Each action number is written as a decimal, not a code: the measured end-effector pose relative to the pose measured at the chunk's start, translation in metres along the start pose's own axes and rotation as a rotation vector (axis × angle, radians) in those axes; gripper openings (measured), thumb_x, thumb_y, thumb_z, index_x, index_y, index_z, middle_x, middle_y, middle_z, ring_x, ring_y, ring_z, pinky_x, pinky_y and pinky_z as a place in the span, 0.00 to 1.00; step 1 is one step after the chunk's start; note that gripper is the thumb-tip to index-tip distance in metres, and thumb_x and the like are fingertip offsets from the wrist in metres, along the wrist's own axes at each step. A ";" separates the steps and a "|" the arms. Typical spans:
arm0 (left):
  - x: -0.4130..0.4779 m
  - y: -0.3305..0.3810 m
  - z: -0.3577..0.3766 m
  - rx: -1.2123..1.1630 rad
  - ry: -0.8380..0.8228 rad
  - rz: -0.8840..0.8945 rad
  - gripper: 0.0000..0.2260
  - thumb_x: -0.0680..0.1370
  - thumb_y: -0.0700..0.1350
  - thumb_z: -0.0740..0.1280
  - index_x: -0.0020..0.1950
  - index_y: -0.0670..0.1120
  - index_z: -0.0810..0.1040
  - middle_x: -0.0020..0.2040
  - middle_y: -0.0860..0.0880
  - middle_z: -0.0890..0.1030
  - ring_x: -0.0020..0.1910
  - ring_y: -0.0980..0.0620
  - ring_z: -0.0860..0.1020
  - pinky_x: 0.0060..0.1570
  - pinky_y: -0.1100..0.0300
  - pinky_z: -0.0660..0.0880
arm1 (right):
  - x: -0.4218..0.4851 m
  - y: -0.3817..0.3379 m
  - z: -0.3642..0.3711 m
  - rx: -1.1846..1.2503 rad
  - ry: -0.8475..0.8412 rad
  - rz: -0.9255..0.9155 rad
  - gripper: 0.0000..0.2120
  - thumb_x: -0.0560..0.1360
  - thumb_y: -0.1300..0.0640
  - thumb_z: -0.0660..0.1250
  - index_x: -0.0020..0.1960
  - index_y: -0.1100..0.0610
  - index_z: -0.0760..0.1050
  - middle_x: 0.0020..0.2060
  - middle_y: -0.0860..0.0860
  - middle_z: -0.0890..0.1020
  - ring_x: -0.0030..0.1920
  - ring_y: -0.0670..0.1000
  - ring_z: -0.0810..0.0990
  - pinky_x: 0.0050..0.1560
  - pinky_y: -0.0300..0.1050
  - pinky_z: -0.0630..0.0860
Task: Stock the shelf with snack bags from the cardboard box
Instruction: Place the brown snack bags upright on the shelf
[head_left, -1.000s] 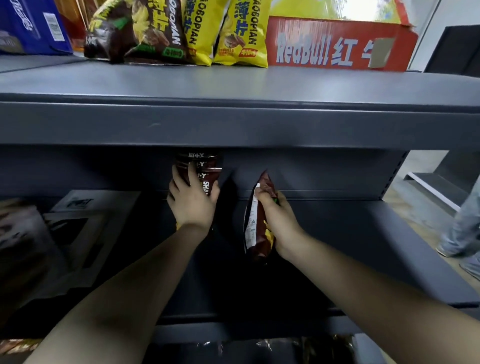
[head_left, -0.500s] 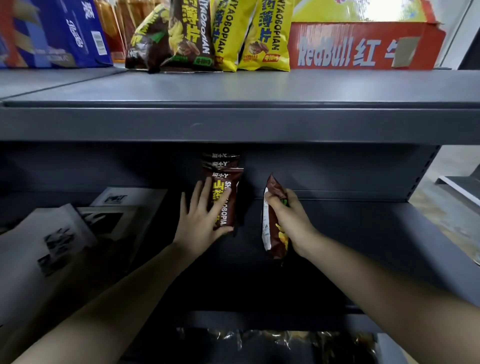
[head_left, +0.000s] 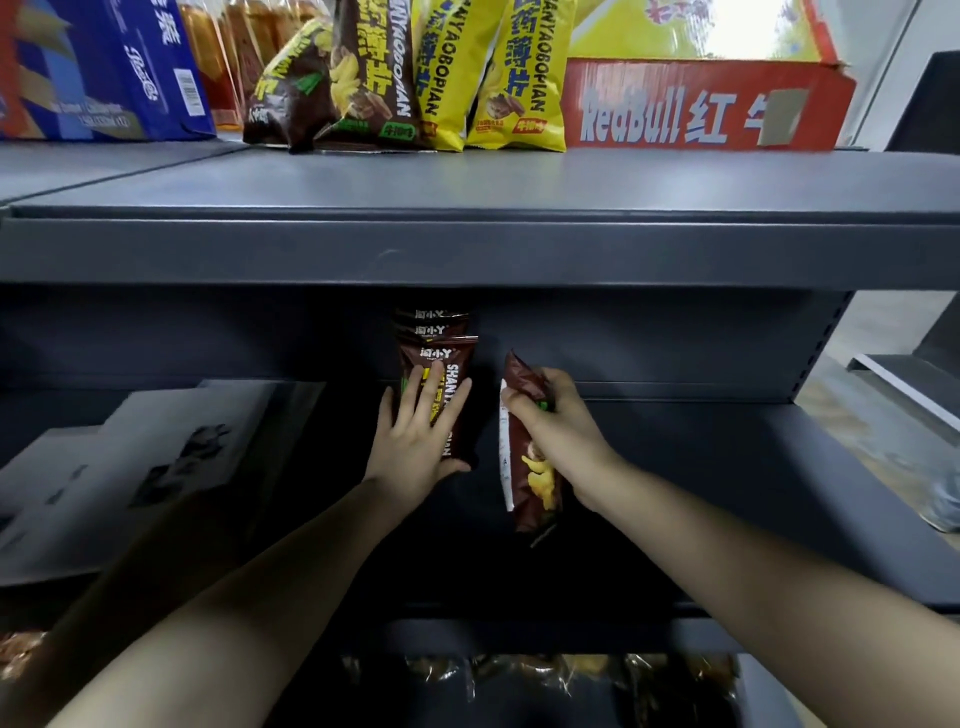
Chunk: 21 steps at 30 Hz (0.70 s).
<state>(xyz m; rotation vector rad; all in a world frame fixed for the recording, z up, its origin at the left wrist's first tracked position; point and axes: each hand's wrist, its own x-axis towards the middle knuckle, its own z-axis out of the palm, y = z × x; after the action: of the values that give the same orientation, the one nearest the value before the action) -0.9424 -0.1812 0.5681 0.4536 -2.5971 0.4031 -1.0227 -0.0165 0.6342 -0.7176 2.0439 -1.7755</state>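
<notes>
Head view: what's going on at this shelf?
A person is stocking the dark shelf. The left hand presses flat, fingers straight, against a row of brown snack bags standing at the back. The right hand grips another brown bag by its upper part, just right of that row, not yet lined up with it.

The left hand (head_left: 415, 447) no longer curls over the stacked bags (head_left: 441, 332) at the shelf's (head_left: 727, 467) back edge. It has slid down, and its fingers now lie straight and spread on the front bag (head_left: 460, 371), so three bag tops show above it. The right hand (head_left: 558, 431), gripping the brown snack bag (head_left: 530, 483), has brought it closer to that stack. The view has swung left, showing more of the blue box (head_left: 104, 67). The legs at the right edge are gone.
</notes>
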 end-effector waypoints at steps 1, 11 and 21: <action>-0.002 -0.002 -0.002 -0.016 0.018 0.008 0.46 0.62 0.66 0.73 0.75 0.48 0.63 0.75 0.39 0.62 0.73 0.37 0.63 0.62 0.34 0.66 | 0.000 -0.003 0.003 -0.023 0.006 -0.017 0.14 0.75 0.50 0.68 0.58 0.49 0.68 0.44 0.46 0.78 0.39 0.43 0.77 0.33 0.30 0.72; -0.036 -0.033 -0.040 -0.394 0.242 -0.212 0.23 0.78 0.53 0.51 0.60 0.40 0.76 0.60 0.43 0.78 0.61 0.42 0.75 0.57 0.47 0.69 | 0.020 -0.018 0.059 -0.363 0.030 -0.015 0.33 0.70 0.44 0.71 0.67 0.52 0.59 0.60 0.55 0.67 0.50 0.52 0.73 0.52 0.43 0.70; -0.038 0.005 -0.029 -0.523 -0.050 -0.419 0.48 0.69 0.67 0.62 0.77 0.43 0.45 0.78 0.45 0.52 0.76 0.48 0.53 0.71 0.44 0.58 | 0.031 -0.016 0.103 -0.537 0.110 0.020 0.37 0.67 0.37 0.71 0.62 0.57 0.58 0.62 0.56 0.62 0.64 0.59 0.66 0.49 0.49 0.68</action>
<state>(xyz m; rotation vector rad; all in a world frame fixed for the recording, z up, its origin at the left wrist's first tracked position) -0.9005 -0.1573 0.5729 0.7917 -2.4323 -0.4213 -0.9878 -0.1195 0.6353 -0.7462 2.6271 -1.2762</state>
